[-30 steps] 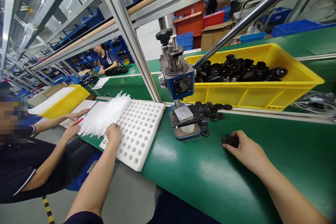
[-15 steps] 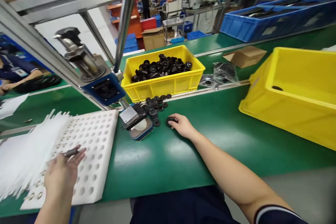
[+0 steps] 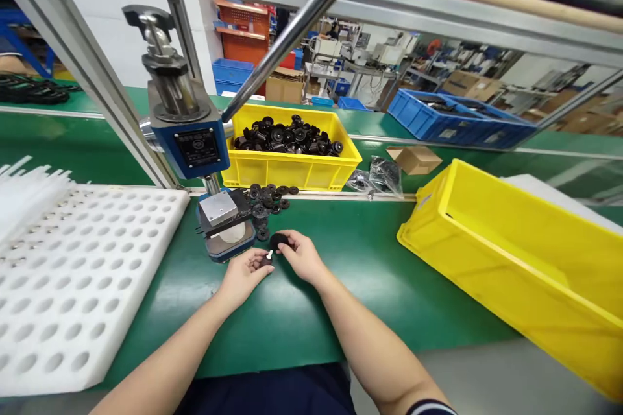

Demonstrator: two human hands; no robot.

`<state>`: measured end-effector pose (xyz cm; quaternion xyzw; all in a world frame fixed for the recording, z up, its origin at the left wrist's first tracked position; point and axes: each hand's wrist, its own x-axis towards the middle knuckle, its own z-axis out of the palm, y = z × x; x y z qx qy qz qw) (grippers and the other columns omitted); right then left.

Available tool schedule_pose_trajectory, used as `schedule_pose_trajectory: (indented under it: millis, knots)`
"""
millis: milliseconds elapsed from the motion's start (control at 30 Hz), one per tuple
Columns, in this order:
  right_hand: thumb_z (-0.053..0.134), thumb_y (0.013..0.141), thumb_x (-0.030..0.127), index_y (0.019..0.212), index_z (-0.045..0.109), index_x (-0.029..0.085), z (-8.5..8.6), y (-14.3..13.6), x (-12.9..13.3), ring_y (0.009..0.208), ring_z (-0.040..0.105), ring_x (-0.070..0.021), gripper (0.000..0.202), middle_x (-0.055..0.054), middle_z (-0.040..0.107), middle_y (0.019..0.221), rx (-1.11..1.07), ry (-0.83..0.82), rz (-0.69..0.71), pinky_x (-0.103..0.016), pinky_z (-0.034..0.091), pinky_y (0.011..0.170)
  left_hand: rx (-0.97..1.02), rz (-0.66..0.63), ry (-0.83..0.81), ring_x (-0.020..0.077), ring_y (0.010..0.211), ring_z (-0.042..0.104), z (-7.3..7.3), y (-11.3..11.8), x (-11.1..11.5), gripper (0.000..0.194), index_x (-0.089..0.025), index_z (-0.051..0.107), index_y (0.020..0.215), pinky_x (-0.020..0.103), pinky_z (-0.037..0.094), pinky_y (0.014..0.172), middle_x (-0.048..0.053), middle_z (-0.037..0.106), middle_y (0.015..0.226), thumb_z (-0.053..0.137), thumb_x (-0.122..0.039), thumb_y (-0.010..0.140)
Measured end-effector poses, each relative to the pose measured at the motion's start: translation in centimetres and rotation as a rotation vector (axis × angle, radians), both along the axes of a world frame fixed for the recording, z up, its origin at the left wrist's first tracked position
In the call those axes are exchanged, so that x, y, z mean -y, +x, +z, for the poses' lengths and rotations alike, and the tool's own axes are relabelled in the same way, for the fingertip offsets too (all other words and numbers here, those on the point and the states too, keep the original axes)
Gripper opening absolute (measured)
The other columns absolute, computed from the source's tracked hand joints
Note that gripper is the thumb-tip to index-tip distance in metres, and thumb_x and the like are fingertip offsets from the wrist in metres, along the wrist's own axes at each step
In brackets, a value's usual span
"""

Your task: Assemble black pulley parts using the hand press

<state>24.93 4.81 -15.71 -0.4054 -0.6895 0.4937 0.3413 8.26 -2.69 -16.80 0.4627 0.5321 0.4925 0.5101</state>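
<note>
Just in front of the blue press (image 3: 228, 233), my left hand (image 3: 247, 274) grips a small dark part with a white tip (image 3: 267, 258). Close beside it on the right, my right hand (image 3: 299, 256) pinches a round black disc (image 3: 279, 242) at its edge. The white tip points up toward the disc, and a narrow space seems to separate them. A pile of black wheels (image 3: 261, 211) lies beside the press base, behind both hands.
A yellow bin (image 3: 292, 172) of black parts stands behind the wheels. At the left lies a white foam tray (image 3: 141, 272) with rows of holes. A large yellow bin (image 3: 467, 266) stands at the right, near plastic bags (image 3: 384, 175) and an open carton (image 3: 416, 160).
My left hand has left the foam tray and come over to my right hand, bringing the dark part. The view has turned, and my right hand still holds the black disc.
</note>
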Motion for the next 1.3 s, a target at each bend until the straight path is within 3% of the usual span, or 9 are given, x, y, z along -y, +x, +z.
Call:
schedule_pose_trajectory:
  millis: [167,433,567,667,833,900,1000,1200,1300]
  knots:
    - [0.054,0.09,0.022,0.128,0.06,0.021,0.5,-0.6,1.3,0.103,0.066,-0.0184,0.039,-0.007,0.07,0.115,0.049,0.14,0.077,-0.037,0.051,0.097,-0.112,0.083,0.095,0.0136,0.067,0.06,-0.1,0.1,0.5,0.024,-0.017,0.068,0.097,0.025,0.048,0.064,0.002,0.069,0.077,0.073,-0.03,0.078]
    - [0.055,0.088,0.015,0.13,0.062,0.024,1.5,0.0,1.3,0.126,0.057,-0.0213,0.043,-0.009,0.062,0.133,0.096,0.4,0.252,-0.044,0.043,0.11,-0.05,0.011,0.032,0.0114,0.057,0.053,0.2,-0.3,0.5,0.03,-0.014,0.065,0.099,0.02,0.043,0.046,0.0,0.06,0.07,0.067,-0.04,0.083]
    - [0.065,0.082,0.016,0.142,0.052,0.025,2.8,0.4,1.6,0.138,0.046,-0.0243,0.062,-0.011,0.049,0.147,0.133,0.348,0.4,-0.049,0.036,0.116,0.012,0.032,0.036,0.0098,0.055,0.05,0.4,-0.5,0.4,0.03,-0.014,0.062,0.096,0.02,0.044,0.048,-0.002,0.057,0.067,0.067,-0.041,0.084]
    - [0.067,0.085,0.023,0.141,0.053,0.026,3.0,0.5,1.8,0.14,0.044,-0.0245,0.058,-0.011,0.047,0.149,0.098,0.291,0.455,-0.048,0.035,0.117,0.067,0.065,0.032,0.0089,0.055,0.049,0.3,-0.7,0.3,0.031,-0.013,0.063,0.097,0.02,0.044,0.049,-0.003,0.056,0.065,0.071,-0.039,0.081]
    - [0.044,0.1,0.027,0.141,0.051,0.025,1.0,0.2,0.4,0.141,0.041,-0.0204,0.042,-0.008,0.047,0.149,0.016,0.277,0.211,-0.046,0.034,0.117,0.135,0.1,0.028,0.012,0.064,0.056,-0.3,-1.0,0.0,0.033,-0.014,0.063,0.097,0.023,0.048,0.055,0.0,0.061,0.07,0.076,-0.036,0.076]
    - [0.043,0.097,0.018,0.145,0.047,0.023,0.0,-0.2,-0.5,0.145,0.034,-0.0228,0.049,-0.008,0.041,0.154,0.162,0.358,0.136,-0.05,0.032,0.117,0.14,0.104,0.026,0.0125,0.066,0.057,-0.4,-1.0,0.0,0.032,-0.014,0.063,0.098,0.023,0.049,0.057,0.001,0.063,0.074,0.075,-0.034,0.077]
    - [0.046,0.088,0.006,0.144,0.047,0.021,-1.1,-1.1,-1.1,0.145,0.03,-0.0293,0.058,-0.009,0.04,0.154,0.415,0.496,0.18,-0.056,0.032,0.113,0.155,0.097,0.029,0.013,0.068,0.059,-0.3,-1.1,-0.1,0.031,-0.013,0.064,0.097,0.024,0.05,0.058,0.003,0.065,0.077,0.075,-0.034,0.076]
    - [0.055,0.093,0.017,0.112,0.07,0.021,-1.2,-1.5,-0.3,0.108,0.056,-0.0241,0.024,-0.01,0.069,0.113,0.484,0.578,0.118,-0.043,0.046,0.096,0.142,0.115,0.032,0.0158,0.074,0.063,-0.1,-1.3,0.3,0.033,-0.013,0.069,0.099,0.028,0.053,0.068,0.007,0.071,0.086,0.077,-0.033,0.073]
    - [0.054,0.096,0.022,0.119,0.066,0.019,-1.4,-0.7,-0.4,0.099,0.06,-0.0204,0.026,-0.009,0.068,0.106,0.505,0.528,0.034,-0.037,0.049,0.093,0.149,0.121,0.052,0.0157,0.076,0.064,-0.3,-1.5,0.5,0.033,-0.014,0.07,0.098,0.03,0.053,0.075,0.006,0.072,0.087,0.079,-0.033,0.072]
